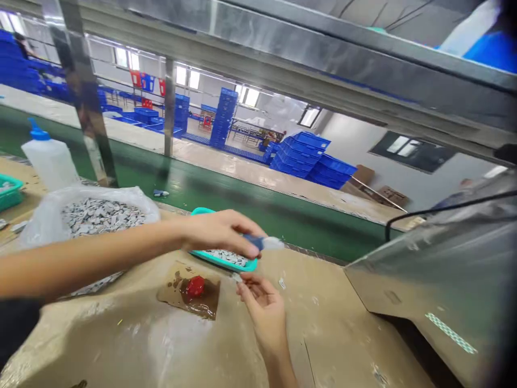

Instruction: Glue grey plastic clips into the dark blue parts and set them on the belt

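My left hand (220, 231) reaches in from the left, its fingers closed round a small blue and white piece (262, 243) above the far edge of the table. Lower and a little to the right, my right hand (264, 304) pinches a small pale piece (236, 277) between thumb and fingertips. Behind both hands stands a teal basket (226, 264) of small grey pieces, partly hidden by my left hand. A glossy red lump (196, 286) rests on a wet, brown-stained square of cardboard (173, 295) left of my right hand.
An open plastic bag (44, 218) of grey pieces lies at the left, near a white bottle (50, 161) with a blue nozzle. A green belt (202, 183) runs behind the table (161, 345). A clear panel (436, 253) stands at the right. Metal beams cross above.
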Tool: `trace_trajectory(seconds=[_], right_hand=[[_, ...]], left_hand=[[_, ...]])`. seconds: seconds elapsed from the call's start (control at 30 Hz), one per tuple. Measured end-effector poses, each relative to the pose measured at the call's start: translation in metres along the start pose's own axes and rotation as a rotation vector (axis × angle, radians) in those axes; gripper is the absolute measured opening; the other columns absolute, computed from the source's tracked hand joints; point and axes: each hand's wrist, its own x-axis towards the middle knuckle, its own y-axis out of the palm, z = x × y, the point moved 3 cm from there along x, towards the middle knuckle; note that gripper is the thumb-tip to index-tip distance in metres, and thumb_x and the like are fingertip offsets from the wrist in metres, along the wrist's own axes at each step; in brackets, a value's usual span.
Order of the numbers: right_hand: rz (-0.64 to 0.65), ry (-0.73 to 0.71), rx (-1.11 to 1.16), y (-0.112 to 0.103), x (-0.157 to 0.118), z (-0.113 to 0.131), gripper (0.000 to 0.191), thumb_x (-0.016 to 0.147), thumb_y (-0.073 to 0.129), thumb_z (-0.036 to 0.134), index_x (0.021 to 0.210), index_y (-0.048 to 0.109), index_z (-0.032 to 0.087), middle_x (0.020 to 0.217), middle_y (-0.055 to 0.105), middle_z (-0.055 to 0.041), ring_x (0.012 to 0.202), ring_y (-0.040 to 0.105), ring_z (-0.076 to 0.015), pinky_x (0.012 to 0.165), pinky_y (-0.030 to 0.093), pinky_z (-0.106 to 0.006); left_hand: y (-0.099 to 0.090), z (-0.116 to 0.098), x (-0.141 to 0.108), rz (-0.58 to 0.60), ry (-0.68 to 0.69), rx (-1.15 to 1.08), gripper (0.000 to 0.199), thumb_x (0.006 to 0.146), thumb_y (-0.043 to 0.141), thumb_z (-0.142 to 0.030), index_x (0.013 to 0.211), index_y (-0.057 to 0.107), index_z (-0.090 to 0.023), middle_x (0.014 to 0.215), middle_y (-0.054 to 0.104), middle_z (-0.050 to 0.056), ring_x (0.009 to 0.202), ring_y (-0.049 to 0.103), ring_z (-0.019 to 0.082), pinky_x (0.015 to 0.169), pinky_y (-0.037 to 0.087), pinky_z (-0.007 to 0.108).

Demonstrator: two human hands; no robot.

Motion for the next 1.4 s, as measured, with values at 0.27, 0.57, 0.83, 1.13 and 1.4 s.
trace_trajectory(seconds=[0.27, 0.57, 0.83, 1.13, 1.4], right_hand=[[0.096, -0.032, -0.323, 0.018, -0.007, -0.025, 0.023, 0.067, 0.061, 0.037, 0.074, 0.067, 0.015, 0.068, 0.062, -0.0063, 0.06, 0.053, -0.0189, 0.055, 0.044, -0.028], [0.092, -0.007, -0.518, 0.01, -0.035, -0.034, 0.019, 0.071, 0.057, 0.032, 0.072, 0.066, 0.016, 0.066, 0.059, -0.0048, 0.057, 0.049, -0.0172, 0.052, 0.04, -0.026], [0.112, -0.039, -0.589, 0.016, -0.029, -0.036, 0.015, 0.071, 0.053, 0.029, 0.07, 0.062, 0.017, 0.062, 0.053, -0.0029, 0.057, 0.046, -0.0166, 0.052, 0.037, -0.025], [0.129, -0.042, -0.648, 0.02, -0.026, -0.038, 0.014, 0.07, 0.051, 0.025, 0.07, 0.063, 0.016, 0.061, 0.052, -0.0016, 0.056, 0.044, -0.0157, 0.052, 0.035, -0.025], [0.131, -0.06, -0.638, 0.024, -0.026, -0.032, 0.014, 0.069, 0.052, 0.026, 0.068, 0.062, 0.016, 0.061, 0.054, -0.003, 0.055, 0.046, -0.0162, 0.051, 0.037, -0.025]], left_hand=[[-0.018, 0.116, -0.123, -0.707, 0.064, -1.075, 0.028, 0.06, 0.069, -0.01, 0.084, 0.058, -0.019, 0.078, 0.062, -0.001, 0.075, 0.06, 0.013, 0.071, 0.049, 0.023], [-0.01, 0.129, -0.125, -0.659, -0.099, -1.153, 0.023, 0.068, 0.061, -0.004, 0.087, 0.06, -0.016, 0.083, 0.063, 0.003, 0.075, 0.06, 0.011, 0.066, 0.05, 0.019], [-0.019, 0.128, -0.128, -0.713, -0.078, -1.148, 0.021, 0.07, 0.058, -0.006, 0.088, 0.06, -0.018, 0.079, 0.061, 0.001, 0.073, 0.059, 0.011, 0.068, 0.05, 0.02], [-0.016, 0.13, -0.127, -0.695, -0.108, -1.114, 0.022, 0.071, 0.057, -0.004, 0.089, 0.062, -0.015, 0.082, 0.062, 0.003, 0.076, 0.059, 0.01, 0.068, 0.049, 0.018], [-0.01, 0.134, -0.122, -0.625, -0.133, -0.816, 0.027, 0.068, 0.065, -0.012, 0.094, 0.059, -0.016, 0.097, 0.061, 0.005, 0.088, 0.056, 0.014, 0.077, 0.044, 0.022]])
